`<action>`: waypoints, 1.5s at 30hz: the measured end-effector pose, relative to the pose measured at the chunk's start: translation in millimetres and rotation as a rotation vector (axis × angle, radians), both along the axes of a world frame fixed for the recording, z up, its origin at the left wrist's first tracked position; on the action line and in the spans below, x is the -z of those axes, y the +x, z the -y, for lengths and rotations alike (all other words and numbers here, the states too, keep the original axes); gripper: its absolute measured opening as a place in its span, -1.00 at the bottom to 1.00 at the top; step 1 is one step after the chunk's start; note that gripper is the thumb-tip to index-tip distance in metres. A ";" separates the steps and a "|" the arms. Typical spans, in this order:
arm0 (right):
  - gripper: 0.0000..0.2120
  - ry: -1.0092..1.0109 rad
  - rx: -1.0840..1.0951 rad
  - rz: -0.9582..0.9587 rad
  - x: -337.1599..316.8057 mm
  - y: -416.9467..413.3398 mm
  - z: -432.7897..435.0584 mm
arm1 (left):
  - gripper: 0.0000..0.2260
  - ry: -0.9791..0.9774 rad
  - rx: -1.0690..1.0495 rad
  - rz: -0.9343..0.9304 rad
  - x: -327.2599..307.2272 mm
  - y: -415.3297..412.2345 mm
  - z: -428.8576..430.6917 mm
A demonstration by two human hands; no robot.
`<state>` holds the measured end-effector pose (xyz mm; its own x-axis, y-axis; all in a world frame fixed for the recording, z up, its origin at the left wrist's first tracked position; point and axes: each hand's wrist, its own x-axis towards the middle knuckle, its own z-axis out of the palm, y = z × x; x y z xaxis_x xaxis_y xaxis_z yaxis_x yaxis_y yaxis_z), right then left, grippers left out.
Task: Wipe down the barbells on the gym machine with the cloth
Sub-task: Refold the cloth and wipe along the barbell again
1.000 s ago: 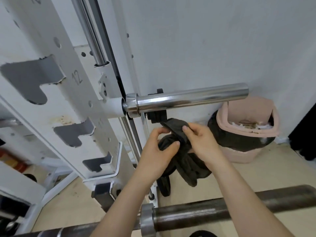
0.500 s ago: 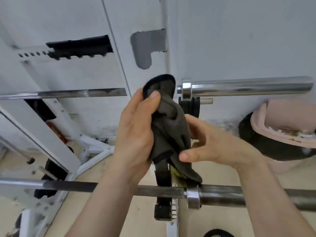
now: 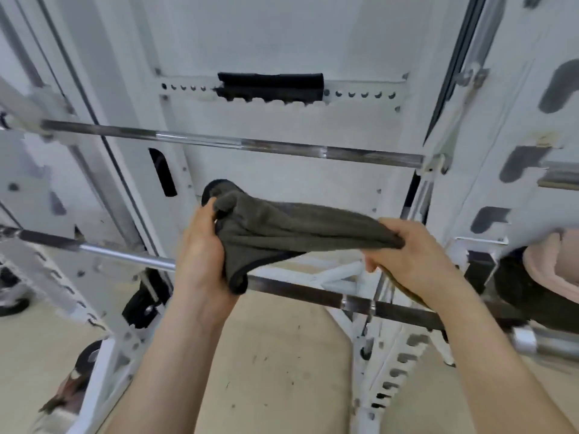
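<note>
A white wall (image 3: 282, 32) stood beyond the fingers (image 3: 390, 226). Below them lay a beige floor (image 3: 282, 355), scuffed dark. Far to their right sat a pink bin (image 3: 554, 270).

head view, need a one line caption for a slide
Left hand and right hand stretch a cloth between them by the lower barbell of a white rack.

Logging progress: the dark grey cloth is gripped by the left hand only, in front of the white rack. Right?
No. In the head view the left hand and the right hand both grip the dark grey cloth, in front of the white rack.
</note>
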<state>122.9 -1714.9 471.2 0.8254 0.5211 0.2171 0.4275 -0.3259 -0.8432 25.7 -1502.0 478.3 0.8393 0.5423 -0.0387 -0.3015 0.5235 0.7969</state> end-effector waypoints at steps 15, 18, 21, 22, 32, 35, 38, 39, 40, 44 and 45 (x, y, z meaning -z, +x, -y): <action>-0.72 -0.410 -0.819 -0.301 3.6 -99.2 -342.1 | -0.45 0.999 -0.294 -0.450 75.2 -191.1 -217.3; -0.68 -0.519 -1.011 -0.279 14.8 -117.9 -397.5 | -0.39 0.913 -0.102 -0.459 91.4 -203.4 -244.7; -0.70 -0.654 -1.123 -0.168 25.7 -125.5 -453.4 | -0.54 0.797 0.048 -0.504 105.3 -217.8 -297.3; -0.70 -0.675 -1.141 -0.157 33.8 -124.6 -472.5 | -0.62 0.840 0.072 -0.571 108.7 -223.7 -317.0; -0.59 -0.666 -1.404 -0.439 106.6 -139.0 -645.3 | -0.83 0.904 -0.194 -0.709 75.5 -263.6 -498.6; -0.61 -0.644 -1.366 -0.491 107.8 -151.9 -693.0 | -0.80 0.918 -0.349 -0.709 77.8 -273.4 -553.0; -0.57 -0.473 -1.254 -0.629 100.4 -170.0 -740.2 | -0.68 0.972 -0.520 -0.794 85.8 -286.6 -615.4; -0.58 -0.371 -1.193 -0.710 95.1 -178.4 -756.7 | -0.67 0.986 -0.572 -0.838 88.2 -292.7 -637.8; -0.61 -0.257 -1.123 -0.799 88.5 -188.0 -773.6 | -0.68 1.001 -0.615 -0.897 90.5 -299.2 -658.9; -0.67 0.067 -0.862 -1.021 56.8 -225.5 -843.7 | -0.82 1.006 -0.639 -0.961 84.8 -324.4 -719.6; -0.66 0.120 -0.828 -1.053 47.4 -234.3 -859.9 | -0.75 0.946 -0.509 -0.880 79.2 -327.4 -729.2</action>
